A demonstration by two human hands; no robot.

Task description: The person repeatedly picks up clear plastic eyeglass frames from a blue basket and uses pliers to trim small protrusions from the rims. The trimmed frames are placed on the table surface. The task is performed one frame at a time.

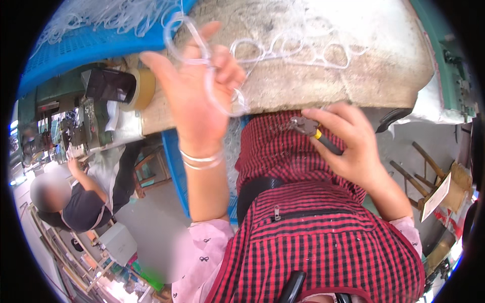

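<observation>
My left hand is raised over the bench edge, palm up and blurred, thumb and forefinger spread and other fingers partly curled. A clear looped plastic piece lies across its fingers; whether they grip it is unclear. My right hand is closed on dark nippers with yellow-banded handles, held below the bench edge over my red-and-black checked apron. More clear plastic loops lie on the worn bench top beyond my hands.
A blue tray of clear pieces is upper left, beside a tape roll and machinery. A blue basket stands beneath the bench. A co-worker is at left. A wooden stool lies at right.
</observation>
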